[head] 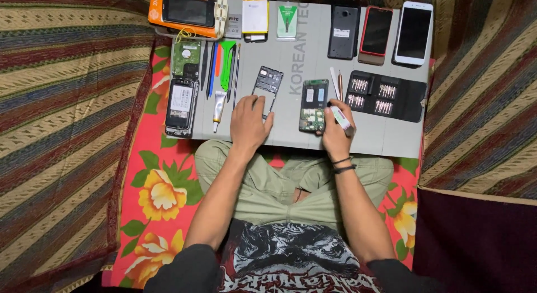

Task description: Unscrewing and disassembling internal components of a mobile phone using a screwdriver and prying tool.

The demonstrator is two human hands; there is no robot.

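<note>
I sit cross-legged before a grey work mat [291, 137]. My left hand [249, 122] rests flat on the mat, fingers over the lower end of a black phone frame [268, 81]. My right hand [334, 132] grips a white screwdriver handle [341, 118] whose tip points at an opened phone with its green circuit board [313, 105] exposed. The right wrist wears black bands.
A black bit set case [385, 95] lies right of the hands. Prying tools, a glue tube [218, 109] and a disassembled phone [180, 105] lie at left. Several phones, a battery and an orange box [184, 12] line the mat's far edge. Striped and floral cloths surround it.
</note>
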